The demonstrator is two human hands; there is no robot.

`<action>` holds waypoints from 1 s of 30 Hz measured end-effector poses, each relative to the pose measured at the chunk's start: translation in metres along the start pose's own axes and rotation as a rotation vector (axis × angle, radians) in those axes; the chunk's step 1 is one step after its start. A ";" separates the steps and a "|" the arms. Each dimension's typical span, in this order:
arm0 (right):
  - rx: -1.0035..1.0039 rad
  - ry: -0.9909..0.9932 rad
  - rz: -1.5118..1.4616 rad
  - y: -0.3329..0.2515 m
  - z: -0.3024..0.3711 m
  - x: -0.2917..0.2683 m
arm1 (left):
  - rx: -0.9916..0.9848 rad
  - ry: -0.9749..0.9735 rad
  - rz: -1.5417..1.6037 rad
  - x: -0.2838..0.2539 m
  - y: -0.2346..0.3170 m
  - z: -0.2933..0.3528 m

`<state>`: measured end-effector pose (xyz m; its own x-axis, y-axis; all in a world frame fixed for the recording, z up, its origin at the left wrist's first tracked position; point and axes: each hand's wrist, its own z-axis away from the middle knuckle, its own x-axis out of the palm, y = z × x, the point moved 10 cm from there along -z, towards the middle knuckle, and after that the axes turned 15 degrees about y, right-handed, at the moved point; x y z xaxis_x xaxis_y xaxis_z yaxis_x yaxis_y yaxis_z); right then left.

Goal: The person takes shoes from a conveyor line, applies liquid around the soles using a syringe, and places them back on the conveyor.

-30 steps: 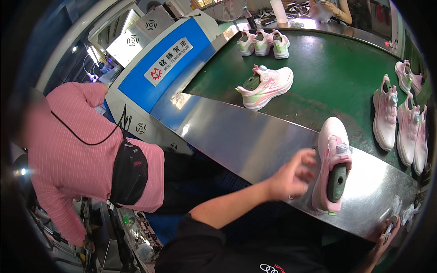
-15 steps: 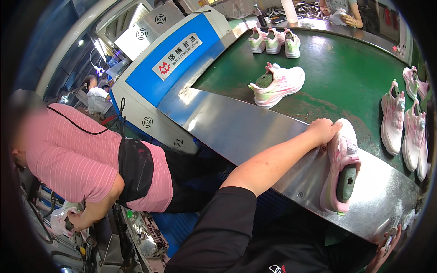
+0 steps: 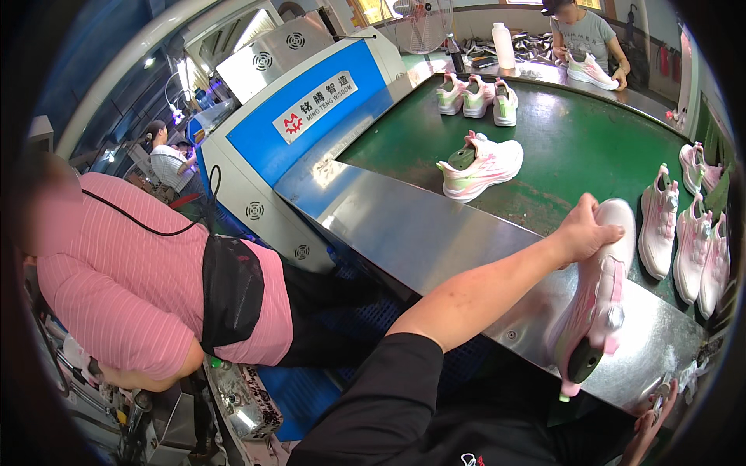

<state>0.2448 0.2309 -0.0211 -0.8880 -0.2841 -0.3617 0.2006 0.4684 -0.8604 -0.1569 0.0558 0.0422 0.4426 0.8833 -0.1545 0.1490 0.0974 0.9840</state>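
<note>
My left hand [image 3: 583, 231] grips the toe of a white and pink sneaker [image 3: 598, 303]. The sneaker is tilted over the metal edge of the bench, its toe end away from me and its heel toward me. A dark green shoe last [image 3: 588, 359] fills its opening, and a round dial sits over the tongue. At the lower right my right hand [image 3: 646, 426] is partly visible, with its fingers closed around a small silvery metal object [image 3: 662, 392] whose kind I cannot make out.
On the green belt [image 3: 575, 159] stand one sneaker [image 3: 483, 167], several at the right [image 3: 660, 221] and three at the far end [image 3: 475, 97]. A blue and white machine [image 3: 311, 105] borders it. A co-worker in pink [image 3: 148, 272] stands left; another person [image 3: 587, 46] handles a sneaker at the back.
My left hand has raised the sneaker's toe off the bench and shifted its grip further over the toe. The view has tilted up slightly, showing more of the far person.
</note>
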 end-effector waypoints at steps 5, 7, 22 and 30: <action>0.070 -0.079 -0.106 0.027 0.007 0.009 | 0.275 -0.108 0.061 -0.020 0.075 0.053; 0.076 -0.036 -0.079 0.013 0.007 0.012 | 0.275 -0.124 0.111 -0.023 0.076 0.066; 0.104 -0.077 -0.084 0.024 0.009 0.012 | 0.265 -0.288 0.219 0.001 0.078 0.079; 0.405 -0.069 -0.275 -0.001 0.021 0.022 | -0.188 -0.266 0.957 0.039 -0.004 0.030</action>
<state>0.2340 0.2067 -0.0356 -0.9037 -0.4130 -0.1131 0.1198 0.0098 -0.9928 -0.1137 0.0761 0.0300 0.4896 0.4996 0.7146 -0.5032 -0.5075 0.6995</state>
